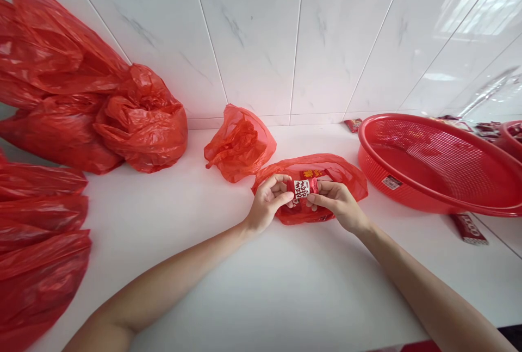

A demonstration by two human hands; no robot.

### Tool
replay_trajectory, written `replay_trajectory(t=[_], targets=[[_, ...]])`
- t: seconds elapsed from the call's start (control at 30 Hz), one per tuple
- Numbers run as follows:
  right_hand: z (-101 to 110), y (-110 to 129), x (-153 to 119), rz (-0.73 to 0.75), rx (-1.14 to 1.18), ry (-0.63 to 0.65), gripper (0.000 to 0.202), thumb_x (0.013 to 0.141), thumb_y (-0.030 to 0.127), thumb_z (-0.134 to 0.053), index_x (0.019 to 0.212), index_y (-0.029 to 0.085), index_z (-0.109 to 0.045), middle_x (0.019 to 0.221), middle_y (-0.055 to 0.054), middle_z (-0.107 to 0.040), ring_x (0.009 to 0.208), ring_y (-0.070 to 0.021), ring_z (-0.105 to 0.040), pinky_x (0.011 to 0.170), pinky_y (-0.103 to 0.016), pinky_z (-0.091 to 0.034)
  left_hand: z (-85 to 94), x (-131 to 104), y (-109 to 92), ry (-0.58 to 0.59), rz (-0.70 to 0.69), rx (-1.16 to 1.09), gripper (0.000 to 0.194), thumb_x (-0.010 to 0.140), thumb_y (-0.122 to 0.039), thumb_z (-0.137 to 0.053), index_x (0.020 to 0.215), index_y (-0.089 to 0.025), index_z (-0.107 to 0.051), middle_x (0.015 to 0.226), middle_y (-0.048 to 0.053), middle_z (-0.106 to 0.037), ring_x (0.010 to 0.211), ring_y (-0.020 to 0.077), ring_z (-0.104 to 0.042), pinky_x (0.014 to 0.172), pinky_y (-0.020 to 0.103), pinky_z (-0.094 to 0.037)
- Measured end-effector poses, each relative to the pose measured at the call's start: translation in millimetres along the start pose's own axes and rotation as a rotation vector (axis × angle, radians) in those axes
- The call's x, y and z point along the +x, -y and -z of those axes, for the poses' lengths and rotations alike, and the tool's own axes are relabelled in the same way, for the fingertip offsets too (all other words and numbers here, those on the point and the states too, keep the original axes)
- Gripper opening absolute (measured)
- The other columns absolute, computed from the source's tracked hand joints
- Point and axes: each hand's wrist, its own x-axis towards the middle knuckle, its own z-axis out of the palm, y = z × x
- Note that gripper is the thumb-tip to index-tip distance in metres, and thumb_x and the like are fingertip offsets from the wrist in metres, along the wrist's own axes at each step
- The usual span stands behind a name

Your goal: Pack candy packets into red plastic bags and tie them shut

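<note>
A small red-and-white wrapped packet is stretched between both hands, its printed side up. My left hand pinches its left end with thumb and fingers. The right end is gripped by my right hand in the same way. Right below them lies an opened red plastic bag on the white counter, with red packages inside, one bearing yellow print. The hands partly cover the bag's contents.
A crumpled red bag sits behind on the left. Full red bags fill the far left. On the right stands a red perforated basket, with a dark red packet at its front and a small packet near the tiled wall.
</note>
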Motion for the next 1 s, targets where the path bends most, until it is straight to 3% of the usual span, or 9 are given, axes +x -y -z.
replay_trajectory(t=[0.57,1.0], targets=[[0.5,-1.4,1.0,-0.009,0.007,0.005,0.031,0.073,0.046,-0.084,0.08,0.017,-0.074,0.074,-0.003,-0.069,0.064,-0.0148,-0.057,0.063,-0.029,-0.049,-1.0,0.6,0.4,-0.017,-0.02,0.024,0.033,0.074,-0.028,-0.079,0.099,-0.017,-0.06,0.065,-0.006,-0.059,0.059,0.0111,-0.062,0.066,0.027,-0.055],[-1.6,0.3,-0.3,0.036,-0.065,-0.037,0.042,0.079,0.058,-0.077,0.077,0.018,-0.065,0.068,-0.001,-0.062,0.062,-0.0145,-0.057,0.06,-0.028,-0.045,-1.7,-0.4,0.2,0.003,-0.028,0.085,0.033,0.074,-0.028,-0.078,0.099,-0.018,-0.058,0.067,-0.005,-0.06,0.06,0.0109,-0.061,0.063,0.025,-0.053]])
